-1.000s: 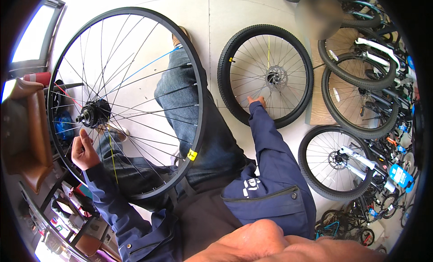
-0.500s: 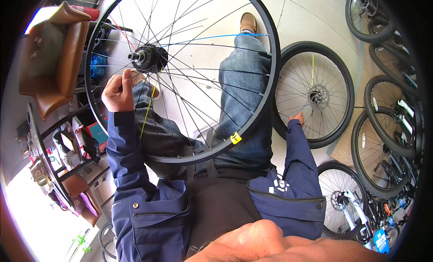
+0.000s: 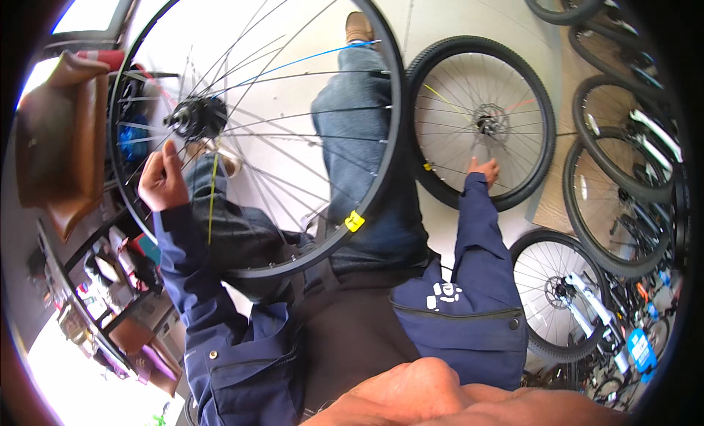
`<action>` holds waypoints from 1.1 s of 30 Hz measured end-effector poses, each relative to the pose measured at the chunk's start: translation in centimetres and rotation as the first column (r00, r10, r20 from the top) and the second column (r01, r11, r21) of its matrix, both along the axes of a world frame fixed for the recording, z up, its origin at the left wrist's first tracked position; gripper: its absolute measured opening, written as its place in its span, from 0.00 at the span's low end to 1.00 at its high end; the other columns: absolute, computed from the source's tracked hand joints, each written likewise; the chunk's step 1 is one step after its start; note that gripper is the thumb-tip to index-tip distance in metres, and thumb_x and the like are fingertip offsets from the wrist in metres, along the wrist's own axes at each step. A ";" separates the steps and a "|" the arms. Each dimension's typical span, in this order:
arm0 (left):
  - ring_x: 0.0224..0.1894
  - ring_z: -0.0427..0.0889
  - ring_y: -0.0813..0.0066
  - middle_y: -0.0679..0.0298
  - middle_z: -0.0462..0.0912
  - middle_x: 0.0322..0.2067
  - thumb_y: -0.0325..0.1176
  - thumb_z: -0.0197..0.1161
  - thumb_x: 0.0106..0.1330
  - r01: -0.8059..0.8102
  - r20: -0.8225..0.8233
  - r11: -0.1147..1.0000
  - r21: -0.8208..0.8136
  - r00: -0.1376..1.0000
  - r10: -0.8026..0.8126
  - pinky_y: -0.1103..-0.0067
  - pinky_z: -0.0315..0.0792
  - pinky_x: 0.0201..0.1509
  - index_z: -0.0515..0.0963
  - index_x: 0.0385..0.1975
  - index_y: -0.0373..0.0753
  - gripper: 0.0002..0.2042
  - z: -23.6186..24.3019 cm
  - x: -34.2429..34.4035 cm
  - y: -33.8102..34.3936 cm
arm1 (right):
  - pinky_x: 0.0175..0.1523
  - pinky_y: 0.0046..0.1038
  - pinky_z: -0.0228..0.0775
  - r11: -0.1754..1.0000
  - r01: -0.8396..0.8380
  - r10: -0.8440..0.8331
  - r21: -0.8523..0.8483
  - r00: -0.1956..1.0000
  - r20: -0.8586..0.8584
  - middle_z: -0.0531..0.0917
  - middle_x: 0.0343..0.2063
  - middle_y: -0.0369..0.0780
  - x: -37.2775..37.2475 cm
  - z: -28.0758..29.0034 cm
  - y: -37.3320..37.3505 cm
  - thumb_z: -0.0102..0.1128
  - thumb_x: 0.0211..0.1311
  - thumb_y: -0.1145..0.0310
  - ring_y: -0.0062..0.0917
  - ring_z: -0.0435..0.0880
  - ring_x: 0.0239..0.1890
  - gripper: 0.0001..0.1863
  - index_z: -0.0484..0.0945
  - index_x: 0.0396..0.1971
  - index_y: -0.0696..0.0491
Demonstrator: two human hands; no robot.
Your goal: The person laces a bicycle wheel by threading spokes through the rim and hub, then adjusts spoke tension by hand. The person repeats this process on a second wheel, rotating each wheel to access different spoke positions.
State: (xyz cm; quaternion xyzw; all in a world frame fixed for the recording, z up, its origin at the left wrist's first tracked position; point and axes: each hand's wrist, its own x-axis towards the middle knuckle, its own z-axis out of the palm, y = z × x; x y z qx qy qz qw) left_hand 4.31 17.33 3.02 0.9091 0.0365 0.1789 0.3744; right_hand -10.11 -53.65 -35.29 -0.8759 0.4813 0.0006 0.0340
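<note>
A bare black bicycle rim [image 3: 397, 103], laced with spokes, stands over my legs. Its black hub [image 3: 202, 118] sticks out toward the left. One spoke is blue [image 3: 315, 56] and one yellow [image 3: 213, 195]; a yellow sticker [image 3: 355, 221] marks the rim. My left hand [image 3: 163, 180] is closed just below the hub, thumb upward; whatever it pinches is hidden. My right hand [image 3: 485, 170] reaches to the spokes of a second wheel with a black tyre [image 3: 541, 96], below its hub and brake disc [image 3: 488, 124]. Its fingers look bent, but what they grip is unclear.
Several bicycles with black tyres [image 3: 579, 199] stand along the right side, one with a white fork [image 3: 587, 298]. A brown leather armchair [image 3: 66, 140] is at the far left, above a cluttered shelf [image 3: 110, 272]. A blue tag [image 3: 642, 350] hangs at lower right.
The tyred wheel has turned: its yellow spoke moved to the upper left, and a red spoke and yellow mark now show. My view has shifted; the left hand stays by the bare rim's hub.
</note>
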 end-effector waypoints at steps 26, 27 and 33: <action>0.21 0.72 0.66 0.58 0.74 0.20 0.33 0.75 0.75 -0.005 0.112 0.984 0.179 0.994 -0.016 0.72 0.66 0.28 0.80 0.24 0.33 0.17 1.2 0.3 -1.2 | 0.40 0.33 0.79 0.847 0.029 -0.235 0.532 0.916 0.326 0.85 0.29 0.41 1.6 -11.7 -4.3 0.61 0.71 0.71 0.28 0.82 0.31 0.03 0.81 0.35 0.52; 0.21 0.71 0.66 0.59 0.73 0.20 0.34 0.75 0.75 -0.002 0.089 0.981 0.195 0.996 -0.015 0.72 0.65 0.28 0.79 0.24 0.32 0.18 1.1 0.3 -1.0 | 0.39 0.33 0.79 0.956 -0.146 0.105 0.256 0.980 0.166 0.86 0.29 0.42 0.8 -12.5 -4.4 0.60 0.71 0.69 0.29 0.84 0.33 0.06 0.82 0.34 0.53; 0.25 0.66 0.80 0.66 0.70 0.20 0.29 0.72 0.79 0.047 0.098 0.995 0.087 0.994 -0.056 0.78 0.61 0.30 0.76 0.23 0.31 0.19 0.0 0.3 0.0 | 0.49 0.31 0.83 0.874 -0.221 0.095 0.432 0.951 0.295 0.93 0.37 0.39 1.3 -12.1 -3.0 0.72 0.66 0.73 0.27 0.91 0.41 0.12 0.86 0.49 0.54</action>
